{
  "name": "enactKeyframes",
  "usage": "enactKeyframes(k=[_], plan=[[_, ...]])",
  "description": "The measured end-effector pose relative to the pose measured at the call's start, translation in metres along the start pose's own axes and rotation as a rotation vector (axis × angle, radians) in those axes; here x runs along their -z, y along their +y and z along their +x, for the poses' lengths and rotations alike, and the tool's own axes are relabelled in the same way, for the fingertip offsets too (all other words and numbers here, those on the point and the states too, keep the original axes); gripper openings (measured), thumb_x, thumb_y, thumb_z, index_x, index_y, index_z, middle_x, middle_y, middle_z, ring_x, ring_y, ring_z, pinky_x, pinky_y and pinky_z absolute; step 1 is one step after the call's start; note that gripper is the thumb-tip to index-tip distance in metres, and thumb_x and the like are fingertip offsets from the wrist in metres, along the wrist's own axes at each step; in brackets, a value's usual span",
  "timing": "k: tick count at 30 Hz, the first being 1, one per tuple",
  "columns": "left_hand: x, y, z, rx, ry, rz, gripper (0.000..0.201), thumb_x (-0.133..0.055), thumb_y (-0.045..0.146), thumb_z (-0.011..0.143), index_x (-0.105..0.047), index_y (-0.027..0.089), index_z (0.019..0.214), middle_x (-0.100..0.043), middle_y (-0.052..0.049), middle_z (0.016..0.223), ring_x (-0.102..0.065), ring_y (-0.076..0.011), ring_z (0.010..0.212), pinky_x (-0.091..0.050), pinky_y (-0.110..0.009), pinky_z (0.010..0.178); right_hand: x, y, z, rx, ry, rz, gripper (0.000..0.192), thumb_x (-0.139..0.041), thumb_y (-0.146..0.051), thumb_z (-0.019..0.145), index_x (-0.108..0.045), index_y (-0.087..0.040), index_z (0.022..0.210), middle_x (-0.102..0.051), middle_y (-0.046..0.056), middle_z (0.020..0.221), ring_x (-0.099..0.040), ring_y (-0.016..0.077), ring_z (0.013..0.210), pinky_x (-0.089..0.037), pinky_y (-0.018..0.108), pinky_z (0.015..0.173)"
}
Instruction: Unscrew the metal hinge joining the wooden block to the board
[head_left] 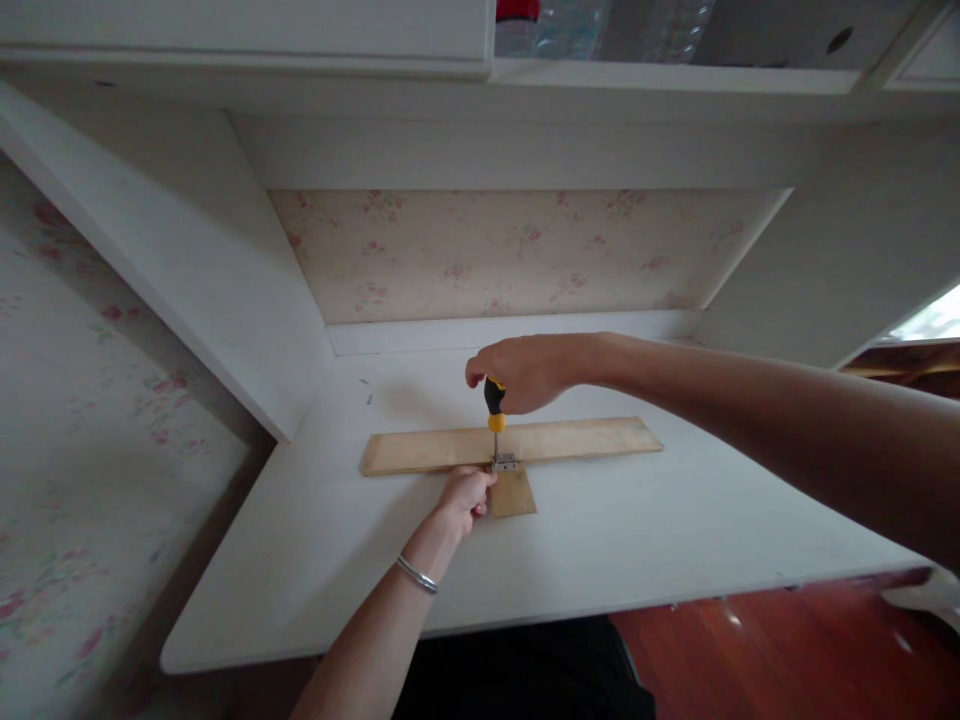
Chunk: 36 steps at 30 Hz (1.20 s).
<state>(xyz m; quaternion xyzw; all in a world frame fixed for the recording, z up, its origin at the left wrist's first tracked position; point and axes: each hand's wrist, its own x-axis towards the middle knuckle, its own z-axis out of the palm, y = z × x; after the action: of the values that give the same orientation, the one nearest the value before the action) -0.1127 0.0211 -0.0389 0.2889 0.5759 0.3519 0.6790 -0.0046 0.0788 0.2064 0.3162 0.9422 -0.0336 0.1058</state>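
Black-and-yellow screwdriver (pixel 494 405), pale tan wooden strip (pixel 570 440), white desk (pixel 600 545), pink-flowered cream wallpaper (pixel 517 250).

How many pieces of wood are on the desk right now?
2. A long strip lies across the desk; a small piece sits against its near edge, beside the left hand, joined by a metal hinge.

No text, label, brand, number or sign can be read anywhere in the view, not on the screwdriver (pixel 494 402), the wooden strip (pixel 585 440), the desk (pixel 637 540) or the bottles (pixel 600 25) on the shelf above.
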Motion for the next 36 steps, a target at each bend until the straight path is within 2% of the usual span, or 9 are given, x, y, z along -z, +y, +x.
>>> enactKeyframes(k=[4,6,8,11,16,22,28,32,36], plan=[[0.0,0.0,-0.001,-0.002,0.012,0.005,0.016,-0.063,0.016,0.074,-0.048,0.014,0.068,-0.03,0.009,0.048,-0.021,-0.002,0.035,-0.01,-0.02,0.038,0.0,-0.003,0.0,-0.127,-0.109,0.001,0.042,-0.05,-0.05,0.076,-0.065,-0.015,0.095,-0.066,0.01,0.081,-0.057,0.0189,0.068,-0.034,0.028,0.055],[0.0,0.001,-0.001,0.001,0.01,0.007,0.017,-0.063,0.016,0.074,-0.047,0.015,0.068,-0.029,0.01,0.048,-0.02,-0.002,0.035,-0.009,-0.02,0.038,0.0,-0.004,-0.002,-0.093,-0.106,-0.011,0.032,-0.05,-0.041,0.077,-0.065,-0.016,0.09,-0.065,0.008,0.077,-0.055,0.0174,0.065,-0.033,0.028,0.054],[0.0,0.001,-0.002,0.001,0.005,0.011,0.018,-0.064,0.017,0.072,-0.047,0.015,0.067,-0.028,0.01,0.047,-0.02,-0.0021,0.035,-0.009,-0.02,0.038,0.002,-0.004,-0.005,-0.02,-0.076,-0.015,0.024,-0.054,-0.024,0.071,-0.064,-0.019,0.092,-0.065,0.005,0.083,-0.054,0.0162,0.068,-0.033,0.026,0.054],[0.0,0.001,-0.003,-0.013,-0.001,0.021,0.018,-0.065,0.018,0.072,-0.048,0.014,0.067,-0.028,0.01,0.047,-0.02,-0.0023,0.035,-0.01,-0.02,0.038,0.003,-0.002,-0.011,0.063,-0.049,-0.016,0.034,-0.052,-0.007,0.061,-0.062,-0.019,0.092,-0.064,0.004,0.087,-0.053,0.0156,0.073,-0.033,0.025,0.057],[0.0,0.0,-0.005,-0.05,-0.019,0.052,0.008,-0.059,0.017,0.073,-0.052,0.013,0.074,-0.032,0.009,0.049,-0.021,-0.003,0.035,-0.011,-0.02,0.037,0.001,0.005,-0.016,0.164,-0.019,0.015,0.035,-0.047,0.0,0.056,-0.061,-0.018,0.083,-0.064,0.003,0.083,-0.052,0.015,0.074,-0.034,0.024,0.06],[-0.002,-0.003,-0.007,-0.096,-0.014,0.137,0.006,-0.054,0.018,0.075,-0.055,0.013,0.072,-0.035,0.007,0.046,-0.027,-0.0052,0.034,-0.016,-0.02,0.036,0.002,0.014,-0.024,0.14,0.06,0.036,0.037,-0.046,0.001,0.055,-0.061,-0.018,0.083,-0.063,0.002,0.082,-0.052,0.0145,0.073,-0.034,0.024,0.062],[-0.006,-0.008,-0.014,-0.256,0.043,0.37,0.016,-0.051,0.026,0.079,-0.056,0.015,0.069,-0.045,0.003,0.049,-0.04,-0.0086,0.039,-0.025,-0.02,0.04,-0.014,0.038,-0.05,0.061,0.162,0.118,0.035,-0.046,0.0,0.059,-0.061,-0.019,0.083,-0.064,0.001,0.086,-0.054,0.0145,0.076,-0.036,0.023,0.065],[0.001,-0.013,-0.014,-0.509,0.219,0.653,0.018,-0.056,0.03,0.08,-0.06,0.015,0.072,-0.06,-0.006,0.07,-0.056,-0.015,0.065,-0.036,-0.022,0.057,-0.035,0.051,-0.073,-0.027,0.223,0.222,0.026,-0.049,-0.005,0.063,-0.06,-0.02,0.082,-0.064,0.0,0.086,-0.055,0.0143,0.076,-0.037,0.023,0.069],[0.013,-0.012,-0.023,-0.677,0.353,0.886,0.018,-0.054,0.034,0.084,-0.061,0.017,0.083,-0.061,-0.009,0.09,-0.056,-0.0206,0.086,-0.039,-0.027,0.074,-0.065,0.063,-0.097,-0.195,0.293,0.402,0.024,-0.052,-0.011,0.066,-0.06,-0.022,0.085,-0.064,-0.002,0.085,-0.056,0.0138,0.074,-0.039,0.024,0.066]])
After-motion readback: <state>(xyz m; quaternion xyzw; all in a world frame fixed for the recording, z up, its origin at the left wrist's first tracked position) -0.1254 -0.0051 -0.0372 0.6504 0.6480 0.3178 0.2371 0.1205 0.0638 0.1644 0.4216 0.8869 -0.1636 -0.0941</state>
